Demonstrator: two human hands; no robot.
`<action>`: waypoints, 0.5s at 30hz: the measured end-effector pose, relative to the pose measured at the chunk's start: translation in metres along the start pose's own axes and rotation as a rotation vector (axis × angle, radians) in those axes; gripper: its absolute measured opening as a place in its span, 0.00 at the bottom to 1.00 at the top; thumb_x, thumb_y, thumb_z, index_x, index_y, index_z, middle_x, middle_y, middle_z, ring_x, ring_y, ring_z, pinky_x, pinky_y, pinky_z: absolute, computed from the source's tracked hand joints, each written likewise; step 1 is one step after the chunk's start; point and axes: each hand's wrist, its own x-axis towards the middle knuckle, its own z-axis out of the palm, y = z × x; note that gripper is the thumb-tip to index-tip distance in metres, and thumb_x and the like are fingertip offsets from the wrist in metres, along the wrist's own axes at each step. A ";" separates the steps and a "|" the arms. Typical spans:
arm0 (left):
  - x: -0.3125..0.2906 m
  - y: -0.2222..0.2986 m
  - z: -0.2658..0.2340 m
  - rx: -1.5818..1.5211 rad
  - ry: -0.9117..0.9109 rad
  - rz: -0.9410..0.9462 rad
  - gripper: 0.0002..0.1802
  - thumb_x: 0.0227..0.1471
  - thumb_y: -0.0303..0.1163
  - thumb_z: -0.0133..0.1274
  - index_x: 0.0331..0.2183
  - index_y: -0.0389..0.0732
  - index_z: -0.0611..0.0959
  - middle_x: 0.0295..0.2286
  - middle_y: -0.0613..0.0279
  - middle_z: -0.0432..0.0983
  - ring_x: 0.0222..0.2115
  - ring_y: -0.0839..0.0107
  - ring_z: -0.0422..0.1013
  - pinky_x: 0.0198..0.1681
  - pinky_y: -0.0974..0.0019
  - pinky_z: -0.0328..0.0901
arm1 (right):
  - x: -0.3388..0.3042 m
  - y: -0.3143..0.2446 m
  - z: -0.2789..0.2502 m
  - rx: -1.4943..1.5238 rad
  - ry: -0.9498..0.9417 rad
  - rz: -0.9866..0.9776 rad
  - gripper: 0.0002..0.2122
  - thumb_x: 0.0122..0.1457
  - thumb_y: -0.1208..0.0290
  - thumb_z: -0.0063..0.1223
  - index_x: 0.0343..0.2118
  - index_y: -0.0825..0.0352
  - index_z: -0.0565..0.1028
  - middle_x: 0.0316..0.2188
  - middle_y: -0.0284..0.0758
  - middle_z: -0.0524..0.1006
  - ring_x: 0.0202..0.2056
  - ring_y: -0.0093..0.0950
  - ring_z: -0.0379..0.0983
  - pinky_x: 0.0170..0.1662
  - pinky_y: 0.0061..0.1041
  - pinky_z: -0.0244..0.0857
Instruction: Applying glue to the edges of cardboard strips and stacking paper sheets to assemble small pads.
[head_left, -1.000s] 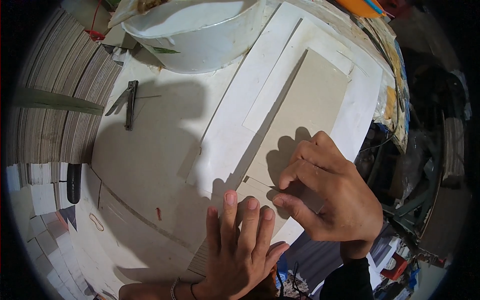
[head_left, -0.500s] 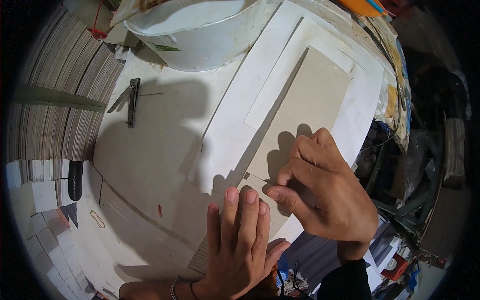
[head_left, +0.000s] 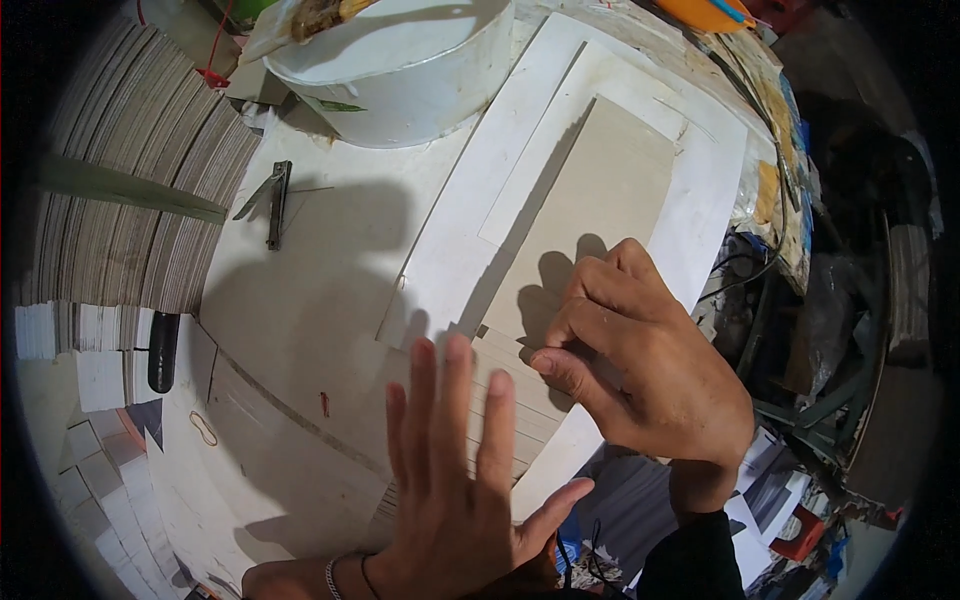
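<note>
A long grey-beige cardboard piece [head_left: 615,180] lies slantwise over white sheets [head_left: 430,270]. Its near part is made of narrow strips [head_left: 530,425] set side by side, with a small dark mark at the left edge where they begin. Over those strips my right hand [head_left: 650,350] is curled, thumb tip pressed toward the bent index finger. Whatever it pinches, if anything, is hidden. My left hand [head_left: 450,490] holds nothing; its fingers are spread just above the strips' left side, slightly blurred, covering part of them.
A white tub [head_left: 430,95] of white liquid stands at the back, a brush [head_left: 312,18] across its rim. Nail clippers [head_left: 278,205] and a rubber band [head_left: 202,429] lie on the left. Bundled cardboard [head_left: 130,180] is stacked far left. Clutter [head_left: 790,380] fills the right side.
My left hand has lifted off the strips and its fingers have spread apart, uncovering more of them. My right hand keeps its curled pose in nearly the same place. The view has shifted slightly.
</note>
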 end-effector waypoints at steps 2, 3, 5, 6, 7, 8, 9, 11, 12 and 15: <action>0.018 0.007 -0.025 -0.328 -0.008 -0.136 0.61 0.49 0.50 0.69 0.71 0.39 0.50 0.69 0.37 0.45 0.70 0.35 0.44 0.65 0.26 0.45 | -0.001 -0.004 -0.002 -0.032 -0.007 -0.018 0.06 0.55 0.71 0.66 0.32 0.66 0.81 0.31 0.36 0.70 0.37 0.37 0.61 0.42 0.34 0.60; 0.038 0.013 -0.048 -0.236 -0.206 -0.259 0.61 0.44 0.45 0.73 0.66 0.24 0.56 0.64 0.24 0.52 0.65 0.30 0.53 0.65 0.35 0.54 | -0.003 0.003 -0.001 -0.021 -0.004 -0.008 0.06 0.55 0.71 0.66 0.32 0.66 0.81 0.31 0.36 0.70 0.37 0.37 0.61 0.42 0.34 0.60; 0.038 0.007 -0.048 -0.242 -0.195 -0.258 0.62 0.42 0.43 0.75 0.66 0.25 0.56 0.63 0.25 0.53 0.64 0.32 0.56 0.65 0.39 0.56 | -0.004 0.002 -0.001 -0.038 0.029 -0.047 0.06 0.54 0.72 0.67 0.32 0.66 0.82 0.31 0.36 0.72 0.38 0.37 0.64 0.42 0.33 0.62; 0.038 0.005 -0.048 -0.251 -0.188 -0.257 0.63 0.40 0.42 0.76 0.66 0.25 0.56 0.63 0.26 0.55 0.64 0.34 0.58 0.64 0.43 0.59 | -0.005 0.001 0.001 -0.039 0.030 -0.049 0.06 0.54 0.72 0.67 0.32 0.66 0.82 0.31 0.36 0.72 0.38 0.37 0.64 0.42 0.33 0.62; 0.039 0.004 -0.049 -0.238 -0.186 -0.246 0.64 0.39 0.41 0.77 0.65 0.25 0.57 0.62 0.27 0.58 0.61 0.36 0.63 0.62 0.46 0.63 | -0.005 0.001 0.001 -0.038 0.043 -0.056 0.06 0.54 0.72 0.67 0.31 0.66 0.83 0.31 0.36 0.73 0.38 0.36 0.65 0.42 0.33 0.63; 0.040 0.004 -0.049 -0.237 -0.184 -0.246 0.64 0.39 0.41 0.77 0.65 0.25 0.57 0.62 0.27 0.58 0.61 0.36 0.63 0.62 0.46 0.63 | -0.005 0.002 0.002 -0.036 0.055 -0.063 0.06 0.53 0.71 0.68 0.31 0.66 0.83 0.30 0.35 0.73 0.39 0.36 0.65 0.42 0.33 0.64; 0.042 0.004 -0.050 -0.242 -0.191 -0.243 0.64 0.39 0.42 0.77 0.65 0.25 0.57 0.61 0.27 0.59 0.60 0.36 0.64 0.61 0.46 0.64 | -0.006 0.002 0.003 -0.036 0.055 -0.064 0.06 0.53 0.71 0.68 0.31 0.66 0.83 0.30 0.35 0.73 0.39 0.36 0.65 0.42 0.33 0.64; 0.045 0.005 -0.049 -0.248 -0.196 -0.241 0.64 0.38 0.42 0.78 0.65 0.24 0.58 0.61 0.28 0.60 0.59 0.37 0.66 0.60 0.46 0.65 | -0.006 0.002 0.003 -0.030 0.073 -0.054 0.05 0.51 0.73 0.68 0.30 0.67 0.83 0.30 0.36 0.73 0.39 0.37 0.66 0.41 0.33 0.64; 0.044 0.005 -0.047 -0.253 -0.180 -0.244 0.62 0.38 0.42 0.78 0.64 0.24 0.59 0.59 0.29 0.62 0.57 0.38 0.67 0.58 0.47 0.67 | -0.006 0.001 0.003 -0.030 0.071 -0.054 0.05 0.51 0.73 0.68 0.30 0.67 0.83 0.30 0.36 0.73 0.39 0.37 0.66 0.41 0.33 0.64; 0.047 0.006 -0.041 -0.261 -0.155 -0.248 0.59 0.39 0.41 0.77 0.63 0.24 0.62 0.56 0.31 0.67 0.53 0.40 0.70 0.55 0.49 0.69 | -0.005 0.001 0.001 -0.040 0.066 -0.027 0.05 0.50 0.75 0.67 0.30 0.67 0.83 0.30 0.36 0.73 0.39 0.37 0.66 0.42 0.33 0.64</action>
